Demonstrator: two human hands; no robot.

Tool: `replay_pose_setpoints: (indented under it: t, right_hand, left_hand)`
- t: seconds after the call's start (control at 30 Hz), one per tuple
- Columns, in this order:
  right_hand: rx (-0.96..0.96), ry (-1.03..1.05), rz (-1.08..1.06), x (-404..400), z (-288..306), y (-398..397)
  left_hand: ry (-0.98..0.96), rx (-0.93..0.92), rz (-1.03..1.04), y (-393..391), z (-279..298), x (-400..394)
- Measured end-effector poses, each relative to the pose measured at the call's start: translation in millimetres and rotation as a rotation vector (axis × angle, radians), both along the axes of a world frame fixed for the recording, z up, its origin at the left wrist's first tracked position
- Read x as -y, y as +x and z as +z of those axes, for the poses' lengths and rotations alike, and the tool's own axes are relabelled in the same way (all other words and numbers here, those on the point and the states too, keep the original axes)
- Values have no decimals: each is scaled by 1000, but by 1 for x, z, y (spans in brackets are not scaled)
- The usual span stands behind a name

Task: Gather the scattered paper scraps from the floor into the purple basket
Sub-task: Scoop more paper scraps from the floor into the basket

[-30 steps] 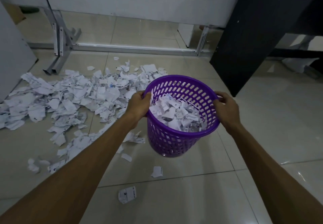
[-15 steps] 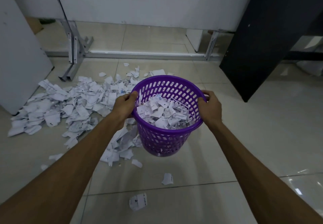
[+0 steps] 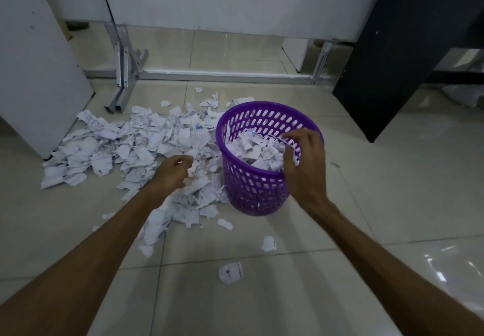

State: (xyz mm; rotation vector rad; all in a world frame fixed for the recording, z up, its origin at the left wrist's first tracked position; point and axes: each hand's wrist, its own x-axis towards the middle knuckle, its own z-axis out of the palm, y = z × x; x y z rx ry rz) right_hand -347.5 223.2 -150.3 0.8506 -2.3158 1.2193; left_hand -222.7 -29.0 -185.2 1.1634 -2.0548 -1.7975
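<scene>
The purple basket (image 3: 251, 186) stands upright on the tiled floor, part filled with white paper scraps (image 3: 251, 149). A wide pile of scattered paper scraps (image 3: 136, 147) covers the floor to its left and reaches its base. My left hand (image 3: 174, 170) hovers over the pile's near edge, just left of the basket, fingers loosely curled and holding nothing. My right hand (image 3: 303, 162) is at the basket's near right rim with fingers loosely spread, not gripping it.
Single scraps (image 3: 268, 242) and a crumpled piece (image 3: 230, 272) lie on the tiles nearer me. A white panel (image 3: 39, 73) stands at the left, a metal frame (image 3: 125, 73) behind the pile, and a black panel (image 3: 392, 47) at the right.
The basket, carried by its rim in both hands, has come down onto the floor beside the pile. Both hands have let go; the left has moved away over the scraps.
</scene>
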Motion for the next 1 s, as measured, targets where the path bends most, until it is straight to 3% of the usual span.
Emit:
replay_pose_setpoints:
  t: [0.2,0.43,0.53,0.67,0.73,0.83,1.0]
  right_hand:
    - [-245,255,172,-18,-71,78]
    - [-257,299,213,-24,-84,74]
    - [-141,384,239,-31,-111,87]
    - [305,744,229,-44,-164,111]
    - [429,856,184,-43,-189,124]
    - [432,797,154,-27,-205,143]
    - [374,641,299,41,-211,147]
  left_hand:
    - [-86,163,19,69,-52,36]
    - [-64,181,71,99,-92,47]
    - [-103,170,39,98,-98,44]
    - [-334,155,3,101,-108,41]
    - [-378,170,-12,104,-115,44]
    - [-455,312,-13,112,-129,48]
    - [-515,498,45,132,-149,56]
